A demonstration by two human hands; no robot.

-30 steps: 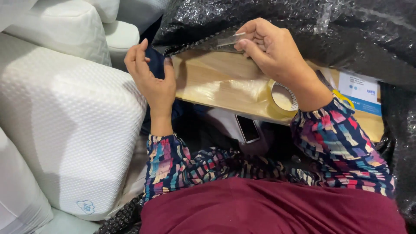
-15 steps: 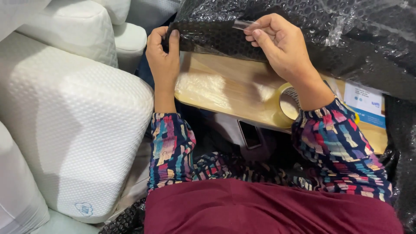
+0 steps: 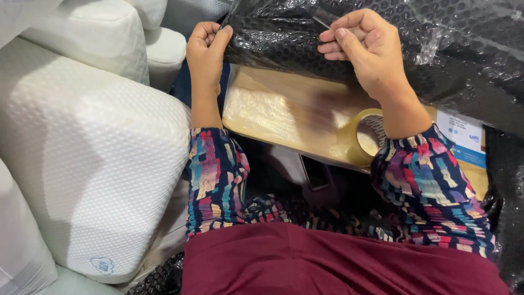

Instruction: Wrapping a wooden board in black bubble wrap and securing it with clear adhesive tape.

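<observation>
My left hand (image 3: 206, 50) grips the left edge of a black bubble-wrap sheet (image 3: 393, 38) that covers the upper right. My right hand (image 3: 364, 49) pinches a thin strip, apparently clear tape, against the wrap's lower edge. A roll of clear tape (image 3: 364, 136) hangs around my right wrist. Under the wrap lies a brown cardboard box (image 3: 284, 112) with a glossy top and a white and blue label (image 3: 463, 136) at its right end.
Several white textured pillows (image 3: 87, 169) in clear covers are stacked at the left, pressing against my left forearm. A dark phone (image 3: 315, 172) lies below the box's near edge. More black bubble wrap (image 3: 505, 218) hangs at the right. My lap is in dark red cloth (image 3: 327, 262).
Both hands moved up and away from me, pulling the black bubble wrap's edge further over the box. The left hand shifted from the box's left end to the wrap's edge.
</observation>
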